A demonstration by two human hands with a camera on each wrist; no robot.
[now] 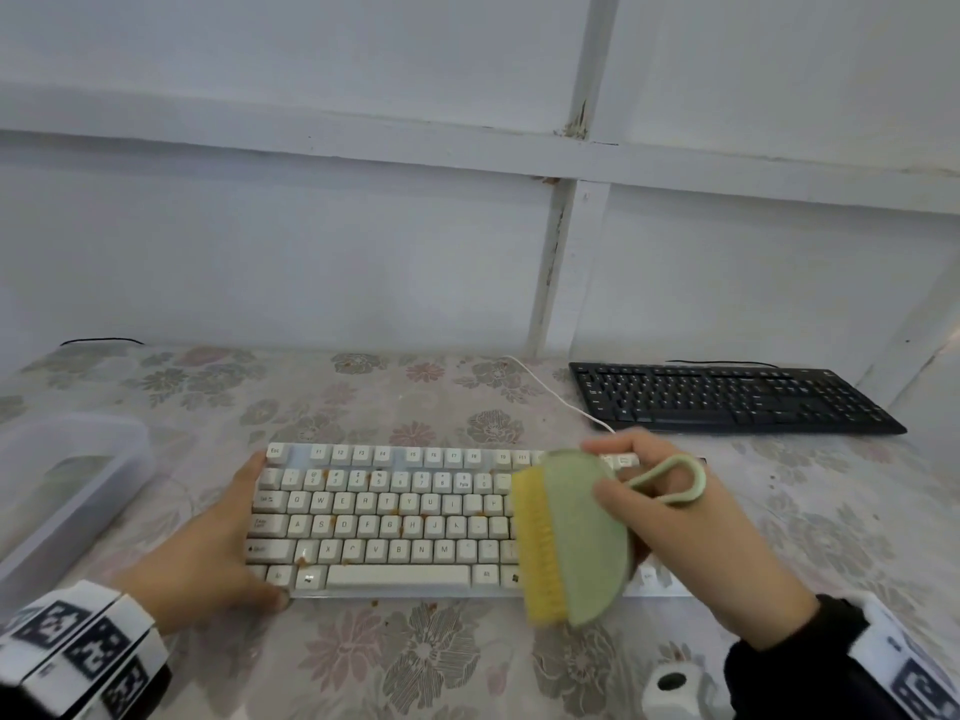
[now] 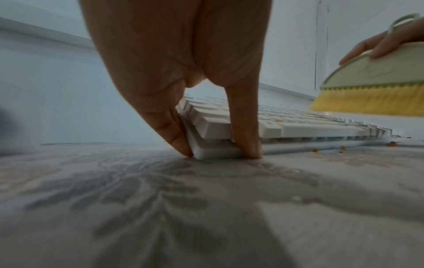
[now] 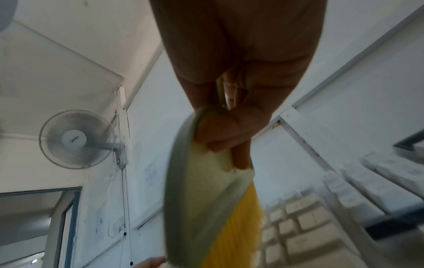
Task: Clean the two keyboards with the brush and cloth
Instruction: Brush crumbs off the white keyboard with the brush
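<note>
A white keyboard (image 1: 395,517) (image 2: 309,128) (image 3: 305,223) lies in front of me, with orange-brown crumbs among its keys. My left hand (image 1: 244,532) (image 2: 220,152) holds its near left corner, thumb on the front edge and fingers along the left side. My right hand (image 1: 628,504) (image 3: 229,137) grips a green brush (image 1: 576,537) (image 2: 371,85) (image 3: 201,199) with yellow bristles. The brush hangs just above the keyboard's right part, bristles pointing left and down. A black keyboard (image 1: 727,400) lies at the back right.
A clear plastic container (image 1: 67,491) stands at the left on the flowered tablecloth (image 1: 415,657). A white cable (image 1: 550,387) runs from the white keyboard toward the wall. Crumbs (image 2: 315,150) lie on the cloth by the front edge. A small white object (image 1: 672,685) sits at the near right.
</note>
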